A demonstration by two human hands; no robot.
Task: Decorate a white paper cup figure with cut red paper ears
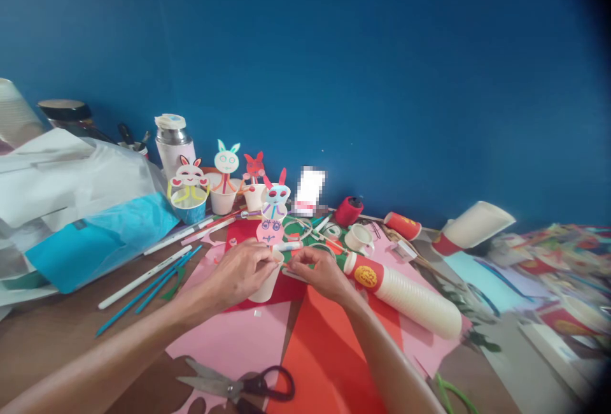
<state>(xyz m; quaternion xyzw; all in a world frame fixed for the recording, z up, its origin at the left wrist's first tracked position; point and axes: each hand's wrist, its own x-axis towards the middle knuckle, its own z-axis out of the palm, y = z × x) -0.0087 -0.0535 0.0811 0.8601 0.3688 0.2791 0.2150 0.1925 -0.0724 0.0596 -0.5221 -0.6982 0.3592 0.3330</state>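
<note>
Both hands meet over a white paper cup [266,288] at the middle of the table. The fingers of my left hand [245,269] are pinched together at the cup's rim, hiding part of it. To the right, my right hand [317,269] is also closed in a pinch, close to the left fingertips. A thin orange strip [285,266] shows between the two hands; its ends are hidden by fingers. Just behind the cup is a pink paper face [270,232] with drawn eyes. A white marker [287,246] lies by the fingertips.
Several cups with paper animal figures [226,162] stand behind. A stack of paper cups [415,296] lies at right. Open scissors [233,388] rest in front, near orange paper [334,350]. Markers and blue sticks [147,293] lie left, beside a plastic bag [86,191].
</note>
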